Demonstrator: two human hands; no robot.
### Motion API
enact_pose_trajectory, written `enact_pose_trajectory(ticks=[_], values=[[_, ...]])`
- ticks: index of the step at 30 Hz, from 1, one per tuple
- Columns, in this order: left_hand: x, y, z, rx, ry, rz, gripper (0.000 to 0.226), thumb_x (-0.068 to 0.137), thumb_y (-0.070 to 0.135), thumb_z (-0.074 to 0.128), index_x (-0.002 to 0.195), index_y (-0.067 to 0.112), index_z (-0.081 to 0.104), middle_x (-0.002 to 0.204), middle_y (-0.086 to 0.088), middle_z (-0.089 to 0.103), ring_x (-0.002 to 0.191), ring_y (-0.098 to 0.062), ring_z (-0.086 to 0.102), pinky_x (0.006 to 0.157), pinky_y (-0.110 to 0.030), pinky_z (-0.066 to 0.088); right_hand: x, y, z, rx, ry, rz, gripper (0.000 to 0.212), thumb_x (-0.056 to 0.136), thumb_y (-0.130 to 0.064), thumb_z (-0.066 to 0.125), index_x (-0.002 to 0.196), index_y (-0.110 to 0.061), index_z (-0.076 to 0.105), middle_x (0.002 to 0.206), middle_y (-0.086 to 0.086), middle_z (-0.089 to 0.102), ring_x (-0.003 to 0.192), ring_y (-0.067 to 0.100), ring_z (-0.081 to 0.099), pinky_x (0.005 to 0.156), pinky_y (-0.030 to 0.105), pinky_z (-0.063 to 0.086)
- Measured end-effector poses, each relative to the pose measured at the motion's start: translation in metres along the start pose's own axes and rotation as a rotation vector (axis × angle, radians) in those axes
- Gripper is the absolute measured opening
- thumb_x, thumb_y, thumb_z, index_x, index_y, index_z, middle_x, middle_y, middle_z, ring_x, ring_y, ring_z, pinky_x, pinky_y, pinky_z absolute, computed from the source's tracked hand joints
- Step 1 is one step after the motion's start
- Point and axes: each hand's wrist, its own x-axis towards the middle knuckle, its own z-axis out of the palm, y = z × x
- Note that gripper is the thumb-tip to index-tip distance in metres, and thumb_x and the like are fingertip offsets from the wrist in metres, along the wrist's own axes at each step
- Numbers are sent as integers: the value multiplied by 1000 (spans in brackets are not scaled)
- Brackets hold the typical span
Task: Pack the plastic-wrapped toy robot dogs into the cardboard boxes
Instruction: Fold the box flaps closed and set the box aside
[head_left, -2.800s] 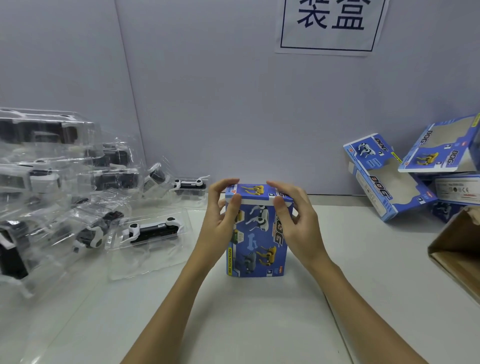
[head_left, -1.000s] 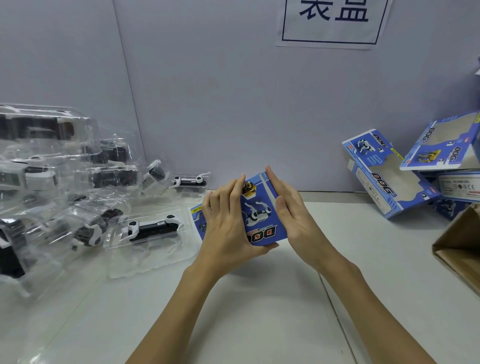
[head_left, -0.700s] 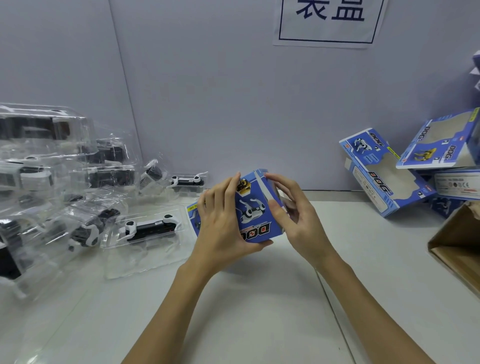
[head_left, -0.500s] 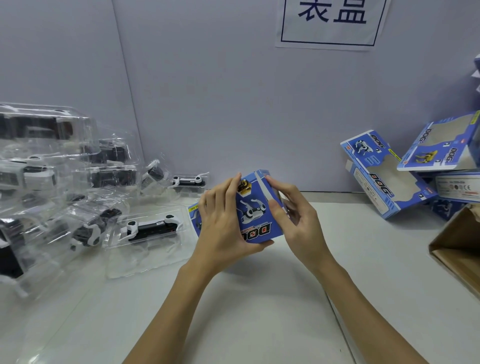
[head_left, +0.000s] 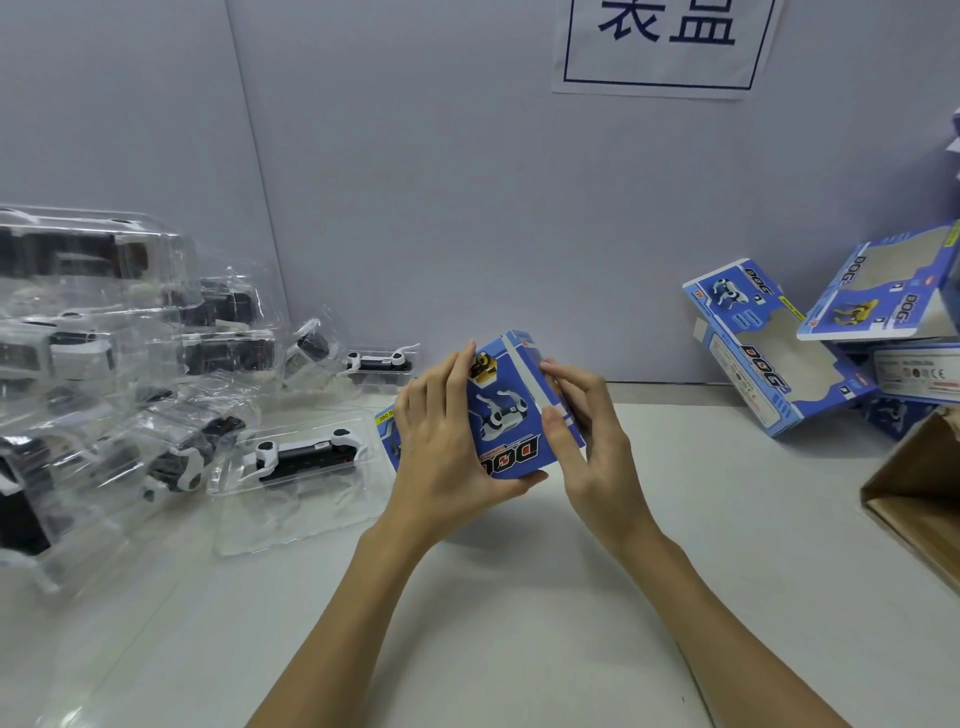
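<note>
showing, head view: a blue cardboard box (head_left: 506, 415) held tilted just above the table (head_left: 519, 597). the left hand (head_left: 447, 447) grips its near face, thumb underneath; the right hand (head_left: 582, 431) pinches the end flap (head_left: 540, 374). the box is judged light and crushable, best held at its edges. wrapped toy dogs (head_left: 304, 454) lie to the left.

The left hand (head_left: 447, 447) hides much of the blue box (head_left: 511, 415).

Glossy printed cardboard box (head_left: 511, 415), clear shiny plastic toy wrappers (head_left: 291, 457), matt white table (head_left: 519, 597).
</note>
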Motion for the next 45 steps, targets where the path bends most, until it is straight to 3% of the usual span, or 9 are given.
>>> enact_pose_trajectory(ticks=[6, 13, 16, 21, 27, 31, 39, 42, 45], values=[[0, -1, 0, -20, 25, -29, 125, 63, 72, 79, 159, 9, 30, 153, -4, 42, 138, -24, 40, 117, -52, 34, -6, 4, 16, -64, 84, -39, 46, 100, -32, 58, 143, -46, 50, 150, -14, 52, 144, 11, 45, 77, 18, 60], [0, 0, 2, -10, 26, -26, 125, 63, 76, 76, 159, 11, 29, 154, -4, 42, 139, -25, 40, 116, -55, 35, -7, 5, 7, -26, 44, -62, 50, 104, -36, 50, 152, -26, 48, 155, -13, 51, 149, 19, 41, 88, 28, 62], [1, -2, 2, -5, 25, -39, 127, 63, 76, 77, 160, 10, 29, 155, -3, 42, 140, -25, 40, 116, -56, 34, -5, 4, 5, -46, 22, -64, 52, 102, -41, 51, 153, -29, 46, 154, -14, 51, 149, 17, 41, 87, 31, 63], [1, -3, 1, -19, 35, -44, 127, 63, 77, 76, 160, 10, 28, 155, -4, 42, 140, -25, 40, 118, -54, 33, -5, 4, 10, -26, 2, -54, 54, 107, -27, 49, 158, -34, 35, 155, -14, 47, 146, 17, 46, 87, 35, 63], [0, 0, 1, -10, 26, -33, 127, 62, 73, 78, 161, 10, 29, 155, -3, 41, 141, -24, 39, 117, -54, 33, -3, 1, 5, 26, 23, 58, 54, 102, -30, 53, 155, -27, 46, 150, -4, 56, 142, 23, 50, 86, 40, 64], [0, 2, 5, 29, 29, -30, 126, 63, 77, 74, 161, 12, 28, 153, -4, 42, 139, -26, 40, 116, -55, 34, -5, -1, 8, 15, 13, 45, 55, 102, -28, 48, 156, -27, 39, 155, 0, 50, 144, 23, 48, 90, 45, 63], [1, -5, 4, 45, 50, -5, 123, 63, 74, 75, 159, 11, 31, 151, -5, 44, 137, -28, 41, 114, -57, 34, 1, -3, 5, -45, -211, 73, 49, 110, -39, 35, 154, -53, 19, 169, -22, 14, 150, -3, 27, 104, 24, 52], [1, -7, 3, 53, 41, 16, 124, 62, 74, 76, 160, 12, 30, 151, -3, 43, 136, -27, 41, 114, -56, 33, 3, -3, -1, 35, -160, 95, 47, 109, -40, 40, 155, -44, 35, 164, -11, 36, 146, 7, 42, 97, 28, 57], [0, -6, 2, 54, 14, 75, 123, 63, 73, 79, 160, 16, 29, 152, 0, 41, 138, -19, 36, 115, -56, 34, 7, -4, -4, 10, 14, 78, 40, 99, -35, 57, 139, -27, 58, 137, -6, 66, 127, 20, 64, 82, 32, 64]])
